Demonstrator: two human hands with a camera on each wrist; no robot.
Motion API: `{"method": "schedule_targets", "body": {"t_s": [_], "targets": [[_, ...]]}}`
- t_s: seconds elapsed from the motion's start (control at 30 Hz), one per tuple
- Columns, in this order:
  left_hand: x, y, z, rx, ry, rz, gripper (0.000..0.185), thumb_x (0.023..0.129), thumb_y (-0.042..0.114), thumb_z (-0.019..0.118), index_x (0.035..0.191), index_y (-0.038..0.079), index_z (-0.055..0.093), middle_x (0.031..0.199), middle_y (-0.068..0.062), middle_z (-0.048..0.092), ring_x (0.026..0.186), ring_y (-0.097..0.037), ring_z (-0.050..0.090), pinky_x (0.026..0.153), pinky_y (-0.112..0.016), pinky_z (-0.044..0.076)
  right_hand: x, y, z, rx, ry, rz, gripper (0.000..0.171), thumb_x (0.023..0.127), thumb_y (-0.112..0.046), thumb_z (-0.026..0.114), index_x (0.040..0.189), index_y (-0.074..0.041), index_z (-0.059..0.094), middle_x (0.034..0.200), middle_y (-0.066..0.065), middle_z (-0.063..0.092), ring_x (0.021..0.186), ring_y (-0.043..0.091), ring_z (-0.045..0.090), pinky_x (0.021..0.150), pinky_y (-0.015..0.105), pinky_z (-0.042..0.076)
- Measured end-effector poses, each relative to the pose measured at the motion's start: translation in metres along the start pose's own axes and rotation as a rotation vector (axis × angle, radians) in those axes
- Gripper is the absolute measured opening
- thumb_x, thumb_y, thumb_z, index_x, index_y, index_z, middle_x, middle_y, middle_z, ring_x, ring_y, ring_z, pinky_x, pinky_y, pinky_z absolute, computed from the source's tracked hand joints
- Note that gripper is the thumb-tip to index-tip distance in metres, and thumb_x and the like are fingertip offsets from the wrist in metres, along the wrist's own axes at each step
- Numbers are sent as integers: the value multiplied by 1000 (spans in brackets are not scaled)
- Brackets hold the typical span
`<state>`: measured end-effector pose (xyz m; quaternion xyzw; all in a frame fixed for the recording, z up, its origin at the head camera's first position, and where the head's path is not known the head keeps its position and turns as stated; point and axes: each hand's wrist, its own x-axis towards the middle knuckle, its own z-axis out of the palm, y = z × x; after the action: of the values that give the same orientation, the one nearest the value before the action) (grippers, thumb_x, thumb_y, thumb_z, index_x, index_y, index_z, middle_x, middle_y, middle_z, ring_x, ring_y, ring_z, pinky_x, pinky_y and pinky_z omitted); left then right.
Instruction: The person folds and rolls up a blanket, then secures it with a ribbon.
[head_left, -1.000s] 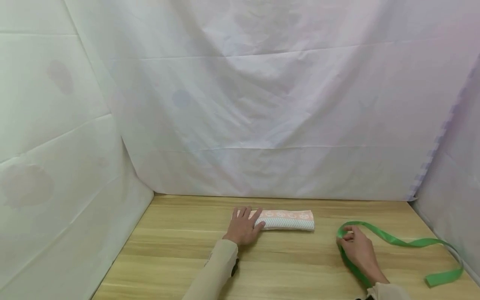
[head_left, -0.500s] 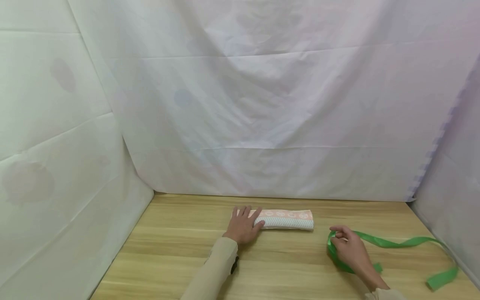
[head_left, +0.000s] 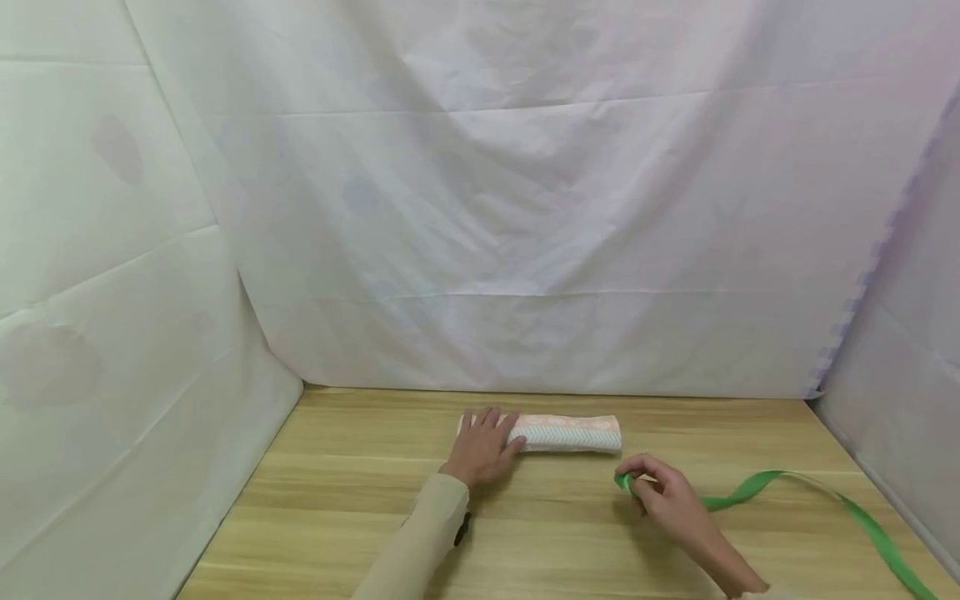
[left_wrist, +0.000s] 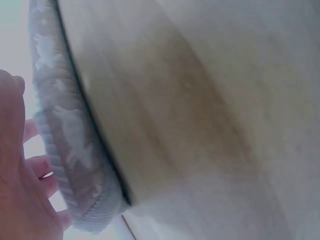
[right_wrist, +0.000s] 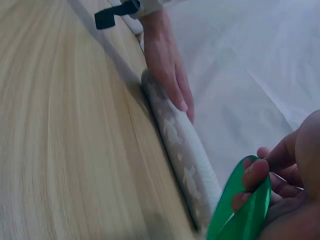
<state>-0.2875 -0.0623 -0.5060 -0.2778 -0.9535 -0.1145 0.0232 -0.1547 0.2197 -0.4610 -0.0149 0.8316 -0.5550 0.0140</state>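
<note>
A long patterned cloth, rolled or folded into a narrow bundle, lies near the table's back edge. Over its left end rests my left hand, fingers spread across the top. The left wrist view shows the cloth as a thick padded edge beside the left hand. My right hand pinches a green ribbon a little in front of the cloth's right end. From the right wrist, the ribbon is seen looped over the fingers of the right hand. The ribbon's far end runs out of the head view.
A wood-grain table bears the cloth and ribbon. White sheets hang as a back wall, a left wall and a right wall. A dark band shows at the left wrist.
My right hand has moved left, nearer the cloth's right end, drawing the green ribbon along; its trailing part has straightened. The left hand has stayed on the cloth.
</note>
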Motion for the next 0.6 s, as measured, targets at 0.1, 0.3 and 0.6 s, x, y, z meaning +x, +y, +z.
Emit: {"method": "schedule_targets", "body": {"t_s": [0.1,0.3,0.6], "targets": [[-2,2,-4,9,32,28,56,106,48,34,150,16,42,150,-16,45,142,-32,37,116,-59,23,-3,-6,5,-19,-80,-50,20,101,-2,47,113,0,62,102,15,61,61,8,48,53,24,45],[-9,11,-15,-29,88,99,51,105,44,42,147,14,47,149,-13,48,142,-30,38,116,-58,25,-9,-16,16,-40,-205,-116,20,102,-7,49,113,-5,66,110,18,67,76,11,61,66,28,53],[-29,37,-34,-339,123,281,34,108,29,41,123,8,64,126,-9,65,124,-23,56,107,-41,43,-13,-37,31,70,-363,-208,20,100,-15,58,114,-3,67,111,18,68,76,11,64,67,29,54]]}}
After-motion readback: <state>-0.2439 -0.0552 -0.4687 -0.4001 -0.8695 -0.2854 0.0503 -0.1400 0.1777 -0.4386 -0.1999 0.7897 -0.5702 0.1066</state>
